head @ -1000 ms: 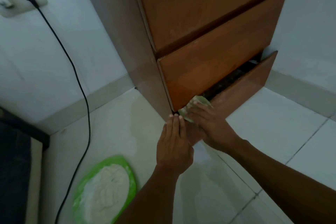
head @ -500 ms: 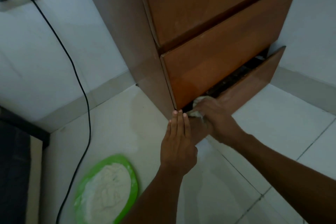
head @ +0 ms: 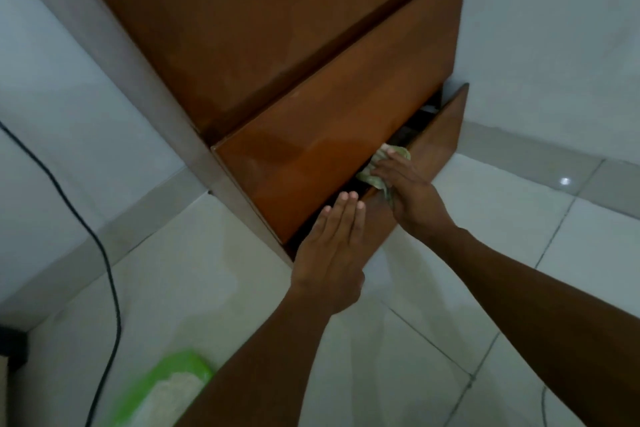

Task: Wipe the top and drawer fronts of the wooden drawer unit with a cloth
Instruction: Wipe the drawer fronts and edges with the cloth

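The wooden drawer unit (head: pixel 277 45) stands against the white wall, seen from above. Its bottom drawer (head: pixel 440 135) is pulled partly out, with dark contents showing in the gap. My right hand (head: pixel 412 198) presses a crumpled pale green cloth (head: pixel 377 170) onto the top edge of that drawer's front. My left hand (head: pixel 332 253) lies flat, fingers straight and together, against the left end of the same drawer front, below the middle drawer (head: pixel 329 156). It holds nothing.
A black cable (head: pixel 100 253) runs down the left wall to the tiled floor. A green plate (head: pixel 166 388) with white powder lies on the floor at the lower left. A dark object (head: pixel 10 347) sits at the left edge.
My right hand has slid the cloth to the right along the bottom drawer's top edge. My left hand has stayed at the drawer's left end. The camera has shifted nearer and to the right.
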